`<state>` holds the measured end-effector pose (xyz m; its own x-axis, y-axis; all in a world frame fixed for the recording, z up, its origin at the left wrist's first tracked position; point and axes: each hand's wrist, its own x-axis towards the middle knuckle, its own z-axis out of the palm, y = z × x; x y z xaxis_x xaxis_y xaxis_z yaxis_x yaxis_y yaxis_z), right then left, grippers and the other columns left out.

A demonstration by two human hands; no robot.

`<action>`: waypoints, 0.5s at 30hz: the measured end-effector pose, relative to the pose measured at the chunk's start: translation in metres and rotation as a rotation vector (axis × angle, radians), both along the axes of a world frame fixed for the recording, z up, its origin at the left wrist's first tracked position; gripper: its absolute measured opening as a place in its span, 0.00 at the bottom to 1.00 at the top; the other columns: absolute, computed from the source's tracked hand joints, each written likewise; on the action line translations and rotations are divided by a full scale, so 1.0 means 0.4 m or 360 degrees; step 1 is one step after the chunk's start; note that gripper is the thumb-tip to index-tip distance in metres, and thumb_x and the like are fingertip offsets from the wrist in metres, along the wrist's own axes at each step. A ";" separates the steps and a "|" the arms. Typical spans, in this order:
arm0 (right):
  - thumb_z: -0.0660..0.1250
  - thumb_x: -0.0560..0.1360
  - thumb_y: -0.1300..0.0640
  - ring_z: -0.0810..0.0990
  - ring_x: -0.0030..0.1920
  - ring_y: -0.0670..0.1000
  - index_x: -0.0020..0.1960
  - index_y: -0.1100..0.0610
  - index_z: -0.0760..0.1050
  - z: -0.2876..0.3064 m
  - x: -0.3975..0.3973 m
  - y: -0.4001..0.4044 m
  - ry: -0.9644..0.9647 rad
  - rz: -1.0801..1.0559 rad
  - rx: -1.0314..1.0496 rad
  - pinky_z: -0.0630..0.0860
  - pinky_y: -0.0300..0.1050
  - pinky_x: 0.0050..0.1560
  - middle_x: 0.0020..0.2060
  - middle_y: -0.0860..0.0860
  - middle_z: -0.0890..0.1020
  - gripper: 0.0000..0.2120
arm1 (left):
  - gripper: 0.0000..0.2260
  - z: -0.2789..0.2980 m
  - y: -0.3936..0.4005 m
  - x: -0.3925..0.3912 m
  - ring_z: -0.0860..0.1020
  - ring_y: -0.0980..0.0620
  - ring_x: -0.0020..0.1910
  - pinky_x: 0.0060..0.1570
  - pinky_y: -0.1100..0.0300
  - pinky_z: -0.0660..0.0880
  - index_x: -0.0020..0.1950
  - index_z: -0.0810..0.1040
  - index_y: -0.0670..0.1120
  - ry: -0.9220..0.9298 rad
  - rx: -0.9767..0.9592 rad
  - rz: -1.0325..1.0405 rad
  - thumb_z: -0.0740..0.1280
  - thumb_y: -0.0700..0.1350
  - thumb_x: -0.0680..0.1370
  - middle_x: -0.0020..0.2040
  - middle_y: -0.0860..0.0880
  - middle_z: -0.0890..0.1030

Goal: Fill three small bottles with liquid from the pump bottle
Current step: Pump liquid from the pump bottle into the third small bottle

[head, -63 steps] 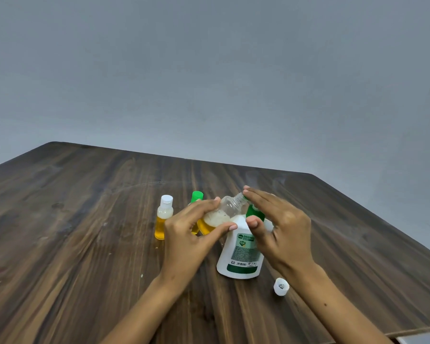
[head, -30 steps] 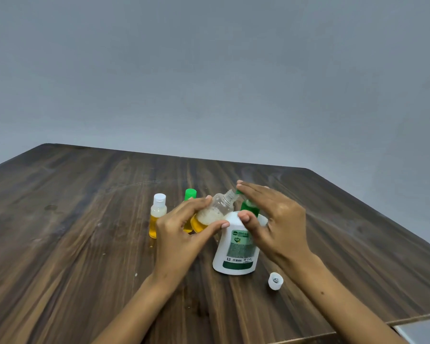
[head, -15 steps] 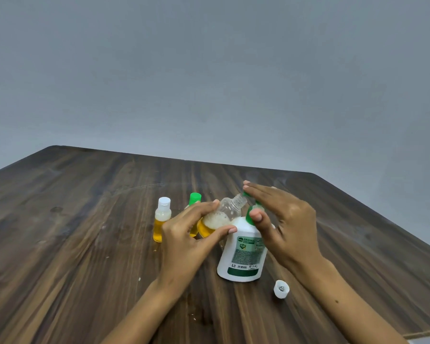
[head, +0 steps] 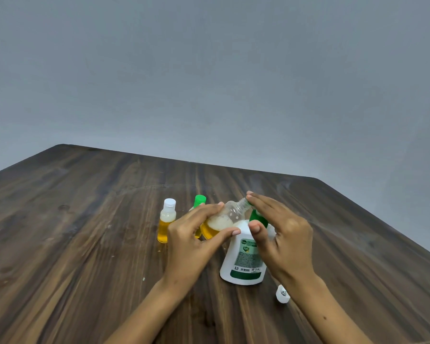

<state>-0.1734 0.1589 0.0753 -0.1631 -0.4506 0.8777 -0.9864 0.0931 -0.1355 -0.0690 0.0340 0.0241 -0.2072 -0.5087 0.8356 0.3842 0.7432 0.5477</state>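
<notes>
Little has moved since the earlier frames: both hands keep the same hold, and the foam line in the tilted bottle sits about where it did.

Item, open small bottle (head: 224, 219): clear, uncapped, held in the left hand (head: 191, 242) with fingers above and thumb below curled round its body. Long axis tilted, base low and left, neck pointing up and right toward the pump spout. Contents: amber liquid at the base, pale foam above, the upper part clear.

Item, pump bottle (head: 243, 259): white, green label, standing upright on the table just right of the left hand. Its green pump head (head: 257, 218) lies under the right hand (head: 283, 232), whose fingers are stretched flat over it, the thumb lying against the bottle's shoulder.

Item, white-capped small bottle (head: 166, 220): upright, left of the hands, amber liquid filling the lower part.

Item, green-capped small bottle (head: 199, 202): behind the left hand, mostly hidden; some amber shows low down.

Item, loose white cap (head: 282, 294): lying on the table, near and right of the pump bottle, beside the right forearm.

Surface: dark wood-grain table (head: 85, 244), rounded far corners. Room: plain grey wall (head: 209, 70) behind.
</notes>
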 end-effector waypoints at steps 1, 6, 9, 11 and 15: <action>0.48 0.78 0.31 0.80 0.56 0.46 0.57 0.57 0.82 -0.001 0.000 0.002 -0.0016 0.0011 0.0004 0.77 0.40 0.52 0.56 0.48 0.82 0.36 | 0.22 -0.001 0.001 0.000 0.82 0.60 0.52 0.51 0.52 0.81 0.53 0.84 0.43 0.0004 -0.0004 0.0007 0.75 0.58 0.68 0.52 0.55 0.84; 0.48 0.79 0.34 0.78 0.60 0.45 0.60 0.57 0.80 0.019 -0.001 0.010 -0.0029 0.0053 0.0018 0.74 0.37 0.56 0.59 0.48 0.81 0.33 | 0.20 -0.001 0.001 -0.001 0.81 0.62 0.53 0.52 0.53 0.80 0.54 0.83 0.44 0.0004 -0.0055 0.0037 0.76 0.55 0.68 0.53 0.59 0.82; 0.48 0.80 0.35 0.75 0.63 0.44 0.63 0.57 0.78 0.002 -0.002 0.008 -0.0056 0.0070 0.0019 0.74 0.41 0.59 0.62 0.48 0.79 0.32 | 0.20 0.002 0.004 -0.004 0.81 0.62 0.53 0.53 0.52 0.80 0.55 0.83 0.44 0.0001 -0.0082 0.0050 0.75 0.55 0.69 0.53 0.58 0.82; 0.47 0.80 0.35 0.73 0.65 0.45 0.64 0.58 0.77 -0.010 0.002 0.005 -0.0108 0.0096 -0.0027 0.73 0.45 0.61 0.63 0.49 0.78 0.33 | 0.20 0.003 0.005 -0.003 0.81 0.62 0.53 0.52 0.53 0.80 0.55 0.83 0.44 0.0004 -0.0091 0.0052 0.75 0.55 0.69 0.53 0.57 0.83; 0.47 0.81 0.36 0.72 0.66 0.46 0.63 0.59 0.78 -0.021 0.011 -0.005 -0.0162 0.0120 -0.0117 0.72 0.48 0.63 0.62 0.49 0.78 0.32 | 0.20 0.001 0.005 -0.004 0.82 0.61 0.52 0.52 0.52 0.80 0.55 0.83 0.44 0.0008 -0.0086 0.0059 0.75 0.54 0.69 0.52 0.59 0.83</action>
<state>-0.1690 0.1570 0.0668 -0.2213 -0.4002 0.8893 -0.9710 0.0056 -0.2390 -0.0707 0.0360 0.0243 -0.1849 -0.4703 0.8629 0.3587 0.7852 0.5048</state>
